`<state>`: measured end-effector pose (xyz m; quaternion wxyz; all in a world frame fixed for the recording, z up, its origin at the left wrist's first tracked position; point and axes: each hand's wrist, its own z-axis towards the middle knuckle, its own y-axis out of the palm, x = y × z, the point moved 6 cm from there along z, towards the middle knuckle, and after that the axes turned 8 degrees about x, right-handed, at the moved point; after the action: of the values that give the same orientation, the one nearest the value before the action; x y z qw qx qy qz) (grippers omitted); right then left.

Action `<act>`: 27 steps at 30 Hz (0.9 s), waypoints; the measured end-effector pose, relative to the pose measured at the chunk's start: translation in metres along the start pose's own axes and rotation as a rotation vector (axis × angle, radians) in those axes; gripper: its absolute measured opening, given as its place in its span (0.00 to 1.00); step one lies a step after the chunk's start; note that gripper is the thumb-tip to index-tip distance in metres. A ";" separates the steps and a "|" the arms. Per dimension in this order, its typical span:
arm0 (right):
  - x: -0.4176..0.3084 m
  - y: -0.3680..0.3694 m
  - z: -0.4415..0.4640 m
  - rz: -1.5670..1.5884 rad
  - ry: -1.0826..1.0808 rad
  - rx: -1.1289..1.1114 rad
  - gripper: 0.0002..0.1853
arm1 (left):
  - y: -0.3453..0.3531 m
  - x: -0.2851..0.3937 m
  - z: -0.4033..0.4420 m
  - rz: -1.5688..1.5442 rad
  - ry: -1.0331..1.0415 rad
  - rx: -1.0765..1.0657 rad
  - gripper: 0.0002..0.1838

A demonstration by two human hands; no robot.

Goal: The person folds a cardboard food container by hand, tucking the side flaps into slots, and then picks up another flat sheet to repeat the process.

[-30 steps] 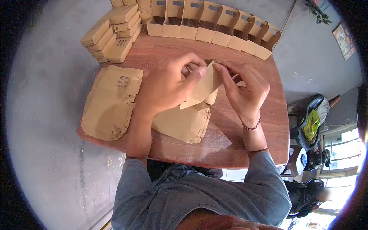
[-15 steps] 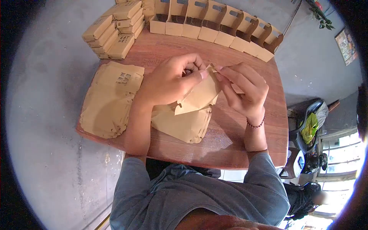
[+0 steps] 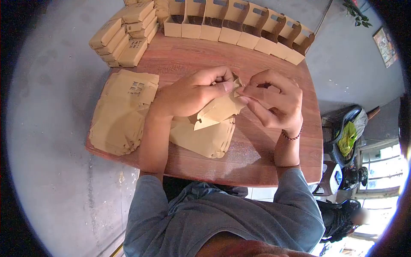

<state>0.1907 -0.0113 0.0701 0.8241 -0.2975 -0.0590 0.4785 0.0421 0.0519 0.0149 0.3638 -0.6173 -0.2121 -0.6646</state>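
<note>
Both hands hold a partly folded brown cardboard box point(image 3: 218, 108) above the middle of the table. My left hand point(image 3: 195, 92) is closed on its far left edge, thumb along the near side. At the right end, my right hand point(image 3: 276, 98) pinches a small flap between thumb and fingers. Beneath the held piece lies a stack of flat cardboard blanks point(image 3: 203, 139), partly covered by it. Another pile of flat blanks point(image 3: 117, 115), with cut-out lettering on top, lies left of my left forearm.
Folded boxes point(image 3: 132, 51) are stacked at the table's far left. A row of open cardboard carriers with handle holes point(image 3: 231, 34) lines the far edge of the wooden table point(image 3: 274, 150). Chairs, bags and a seated person point(image 3: 340, 220) are off to the right.
My right hand has shifted slightly right and down, its grip now on a flap at the box's right end. The held cardboard has turned a little and looks more folded there.
</note>
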 end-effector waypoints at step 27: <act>0.029 0.008 -0.015 0.245 0.658 -0.181 0.08 | 0.014 0.000 0.002 0.151 -0.054 0.088 0.07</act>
<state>0.2065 0.0093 0.0482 0.7059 -0.5123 0.2034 0.4449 0.0540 0.0442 0.0131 0.4336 -0.6326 -0.2039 -0.6084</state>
